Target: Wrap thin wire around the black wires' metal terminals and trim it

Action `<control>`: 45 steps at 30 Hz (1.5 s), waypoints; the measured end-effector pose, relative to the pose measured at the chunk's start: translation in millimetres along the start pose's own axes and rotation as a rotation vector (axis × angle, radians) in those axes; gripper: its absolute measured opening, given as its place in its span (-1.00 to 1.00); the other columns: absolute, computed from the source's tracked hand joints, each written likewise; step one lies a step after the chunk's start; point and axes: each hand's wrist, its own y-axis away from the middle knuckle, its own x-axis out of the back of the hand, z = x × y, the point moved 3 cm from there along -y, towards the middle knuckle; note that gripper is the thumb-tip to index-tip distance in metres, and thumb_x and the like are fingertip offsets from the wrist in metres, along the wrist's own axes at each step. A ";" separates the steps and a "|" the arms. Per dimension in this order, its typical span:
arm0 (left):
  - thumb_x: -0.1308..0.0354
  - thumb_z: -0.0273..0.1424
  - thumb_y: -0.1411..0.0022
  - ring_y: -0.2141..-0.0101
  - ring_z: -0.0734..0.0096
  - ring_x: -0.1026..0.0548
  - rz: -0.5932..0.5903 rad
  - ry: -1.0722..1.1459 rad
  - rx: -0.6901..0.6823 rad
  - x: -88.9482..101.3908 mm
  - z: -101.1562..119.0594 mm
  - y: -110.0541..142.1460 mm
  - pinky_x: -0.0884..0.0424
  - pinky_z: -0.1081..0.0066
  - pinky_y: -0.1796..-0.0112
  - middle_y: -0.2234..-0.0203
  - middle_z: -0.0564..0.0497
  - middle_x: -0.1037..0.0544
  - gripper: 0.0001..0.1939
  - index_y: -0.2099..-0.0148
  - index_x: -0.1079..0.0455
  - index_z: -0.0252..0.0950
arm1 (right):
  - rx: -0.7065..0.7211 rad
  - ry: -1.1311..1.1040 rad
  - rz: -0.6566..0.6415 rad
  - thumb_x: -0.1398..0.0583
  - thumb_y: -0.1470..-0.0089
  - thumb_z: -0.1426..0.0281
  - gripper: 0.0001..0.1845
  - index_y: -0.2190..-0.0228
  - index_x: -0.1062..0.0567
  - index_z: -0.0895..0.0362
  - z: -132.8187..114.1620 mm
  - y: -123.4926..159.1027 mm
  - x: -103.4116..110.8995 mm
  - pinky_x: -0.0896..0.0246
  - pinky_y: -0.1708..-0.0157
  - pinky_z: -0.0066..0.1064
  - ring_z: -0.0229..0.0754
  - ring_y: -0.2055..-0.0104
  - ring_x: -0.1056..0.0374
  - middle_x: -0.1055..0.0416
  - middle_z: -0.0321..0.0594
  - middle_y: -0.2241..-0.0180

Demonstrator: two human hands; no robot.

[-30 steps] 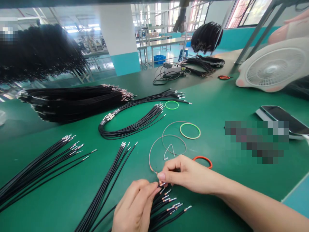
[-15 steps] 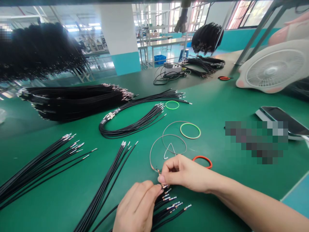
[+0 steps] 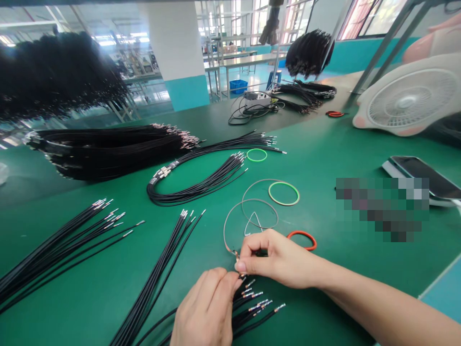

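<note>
Although the point of contact is largely hidden by the fingers, a crimped end of a thin tan wire loop is seen pinched near the lower centre of the frame. It is clamped between the thumb and forefinger of the right hand, whose forearm enters from the lower right. The left hand, cut off by the bottom edge, is turned with its back upward, and its fingertips are brought together at the same metal end. Below the left hand, a bundle of black wires with bare terminals is partly covered.

Further black wire bundles are laid across the green workbench: a fanned bundle at the left, a straight bundle beside the hands, a looped bundle above them and a thick bundle beyond. Near the tan loop, a red ring and a pale green-edged ring are lying. At the right, a phone is partly cut off, a pixelated patch obscures the bench and a white fan is placed. At the far end, a blue crate is seen on the floor, its contents too distant to be made out.
</note>
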 end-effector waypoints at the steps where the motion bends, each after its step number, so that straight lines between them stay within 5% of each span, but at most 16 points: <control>1: -0.04 -0.59 -0.33 0.36 0.41 -0.52 -0.007 0.001 0.001 -0.6 0.4 -0.1 -0.43 0.44 0.28 0.34 -0.05 -0.53 -0.83 0.09 -0.37 -0.31 | 0.015 0.027 0.002 -0.32 0.02 0.12 -0.63 0.54 -0.49 0.19 -0.5 0.2 0.3 -0.10 0.37 -0.42 -0.27 0.42 -0.21 -0.36 -0.32 0.52; 13: 0.05 -0.52 -0.40 0.34 0.39 -0.55 -0.017 0.020 0.158 -4.5 5.8 -1.0 -0.42 0.42 0.27 0.34 -0.03 -0.53 -0.83 0.12 -0.37 -0.25 | 0.018 0.116 -0.092 -0.25 -0.08 0.22 -0.73 0.45 -0.56 0.19 4.7 -2.0 7.5 -0.23 0.34 -0.45 -0.24 0.37 -0.34 -0.50 -0.25 0.44; 20: 0.01 -0.52 -0.38 0.31 0.42 -0.58 -0.003 -0.042 0.012 -5.2 -2.3 1.3 -0.46 0.50 0.28 0.33 -0.04 -0.56 -0.83 0.07 -0.38 -0.33 | 0.008 0.134 -0.145 -0.25 -0.07 0.13 -0.65 0.41 -0.59 0.19 5.0 -3.3 15.1 -0.26 0.29 -0.43 -0.21 0.33 -0.40 -0.54 -0.22 0.40; 27: 0.01 -0.53 -0.38 0.32 0.43 -0.58 0.055 -0.065 0.015 -0.5 2.5 -0.8 -0.48 0.48 0.23 0.34 -0.04 -0.58 -0.84 0.11 -0.39 -0.32 | -0.033 0.110 -0.083 -0.27 -0.02 0.20 -0.71 0.50 -0.56 0.19 6.4 -4.3 9.6 -0.16 0.47 -0.49 -0.29 0.46 -0.30 -0.49 -0.28 0.50; 36: -0.05 -0.59 -0.33 0.35 0.40 -0.56 0.025 -0.034 -0.063 0.2 3.6 -3.4 -0.47 0.47 0.29 0.33 -0.08 -0.57 -0.84 0.09 -0.39 -0.35 | -0.029 0.096 -0.075 -0.26 -0.03 0.20 -0.70 0.50 -0.53 0.20 8.4 -3.5 5.2 -0.17 0.45 -0.48 -0.29 0.46 -0.27 -0.47 -0.27 0.50; 45: 0.02 -0.51 -0.39 0.35 0.42 -0.57 -0.009 0.053 0.124 -5.0 4.3 0.3 -0.47 0.46 0.26 0.35 -0.03 -0.56 -0.83 0.10 -0.40 -0.27 | 0.025 0.152 -0.137 -0.25 -0.08 0.16 -0.67 0.44 -0.56 0.19 3.2 -2.5 12.2 -0.25 0.34 -0.45 -0.24 0.36 -0.38 -0.52 -0.25 0.42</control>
